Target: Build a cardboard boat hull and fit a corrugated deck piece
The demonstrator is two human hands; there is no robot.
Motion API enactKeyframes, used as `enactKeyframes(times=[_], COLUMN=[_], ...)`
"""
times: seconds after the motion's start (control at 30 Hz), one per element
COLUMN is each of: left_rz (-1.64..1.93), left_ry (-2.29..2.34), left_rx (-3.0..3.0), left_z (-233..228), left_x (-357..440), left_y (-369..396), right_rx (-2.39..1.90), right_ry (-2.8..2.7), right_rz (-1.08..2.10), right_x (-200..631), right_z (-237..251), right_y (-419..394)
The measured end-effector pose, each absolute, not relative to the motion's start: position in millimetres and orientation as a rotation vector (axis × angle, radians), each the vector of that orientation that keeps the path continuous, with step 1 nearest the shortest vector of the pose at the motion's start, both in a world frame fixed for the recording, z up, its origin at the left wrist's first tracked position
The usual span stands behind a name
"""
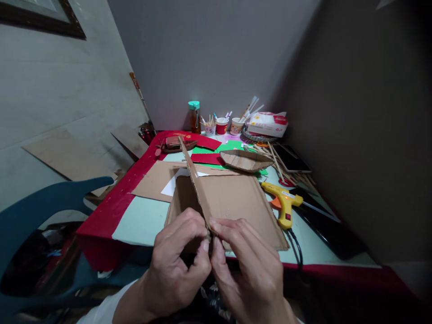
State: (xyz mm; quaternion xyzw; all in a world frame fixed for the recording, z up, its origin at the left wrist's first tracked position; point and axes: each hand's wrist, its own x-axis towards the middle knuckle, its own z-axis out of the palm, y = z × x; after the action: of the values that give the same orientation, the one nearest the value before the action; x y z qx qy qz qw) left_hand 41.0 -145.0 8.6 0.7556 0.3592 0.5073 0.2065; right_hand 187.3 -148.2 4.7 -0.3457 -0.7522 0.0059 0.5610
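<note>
My left hand (182, 261) and my right hand (248, 265) meet at the near end of a narrow cardboard strip (193, 175). Both are closed, thumbs and fingertips pinching that end side by side. The strip tilts up and away from me, its far tip above the table. Beneath it lies a large cardboard sheet (239, 204) at the table's near edge. A yellow glue gun (286, 204) rests just right of the sheet. Farther back sits a boat-shaped cardboard piece (248, 159).
A small brown model boat (177, 144) stands at the back left. Paper cups with sticks and pens, such as a red cup (222, 126), stand near a bottle (195, 118) and a tissue pack (269, 123). Wooden sticks (276, 162) and a black tablet (292, 157) lie right. A blue chair (67, 193) is left.
</note>
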Motion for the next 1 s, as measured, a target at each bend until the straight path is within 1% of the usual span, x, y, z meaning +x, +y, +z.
enactKeyframes(times=[0.1, 0.27, 0.57, 0.77, 0.87, 1.0], left_rz=[1.428, 1.432, 1.373, 1.35, 1.351, 1.265], left_ry=[1.006, 1.018, 0.915, 0.813, 0.858, 0.987], left_rx=[2.084, 2.023, 1.872, 1.784, 1.823, 1.902], left_z=[10, 14, 23, 24, 24, 21], left_x=[43, 44, 40, 38, 40, 41], left_y=[-143, -141, -129, -123, -122, -124], right_rx=[-0.838, -0.889, -0.995, -0.991, -0.96, -0.9], right_ry=[-1.74, -1.688, -1.607, -1.577, -1.581, -1.601], right_rz=[0.042, 0.177, 0.318, 0.399, 0.399, 0.401], right_x=[187, 190, 196, 198, 197, 195], right_z=[6, 13, 26, 31, 32, 33], right_y=[-149, -148, -140, -138, -139, -142])
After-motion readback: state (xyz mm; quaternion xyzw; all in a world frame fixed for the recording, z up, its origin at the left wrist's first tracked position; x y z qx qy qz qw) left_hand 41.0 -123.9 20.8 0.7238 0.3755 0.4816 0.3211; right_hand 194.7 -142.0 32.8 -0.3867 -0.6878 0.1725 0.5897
